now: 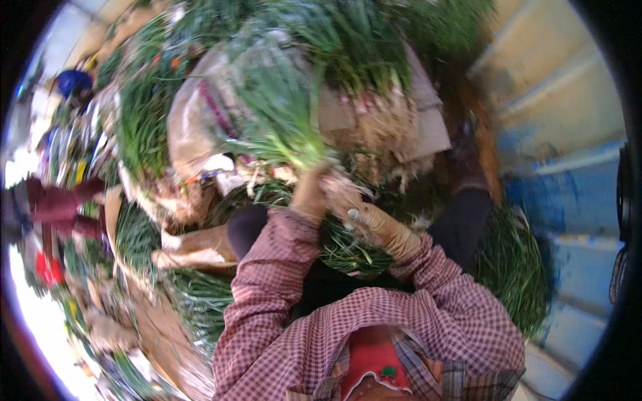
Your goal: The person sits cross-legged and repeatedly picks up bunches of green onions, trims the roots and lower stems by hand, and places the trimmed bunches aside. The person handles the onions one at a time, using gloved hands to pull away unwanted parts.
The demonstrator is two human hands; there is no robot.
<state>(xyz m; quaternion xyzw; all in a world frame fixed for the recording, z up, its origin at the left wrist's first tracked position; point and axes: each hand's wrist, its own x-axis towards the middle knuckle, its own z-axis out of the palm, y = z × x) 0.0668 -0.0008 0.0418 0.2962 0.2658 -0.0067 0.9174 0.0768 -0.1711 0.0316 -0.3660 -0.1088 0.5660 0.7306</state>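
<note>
Held over the lap is a bunch of spring onions (296, 130), its green leaves fanning up and away. My left hand (310, 193) grips it around the pale stems. The root end (341, 193) points towards my right hand (388, 228), which is at the roots with its thumb raised. White wrapping covers the thumb tip (353, 215). Blur hides whether the right fingers close on the roots. Loose green leaves (356, 250) lie below both hands, between the knees.
A large heap of spring onions (371, 40) with pale roots rests on sacking (431, 130) ahead. More bunches (143, 125) stand at the left, with others (516, 265) at the right beside a blue and yellow wall (551, 200). Another person (55, 205) is at the far left.
</note>
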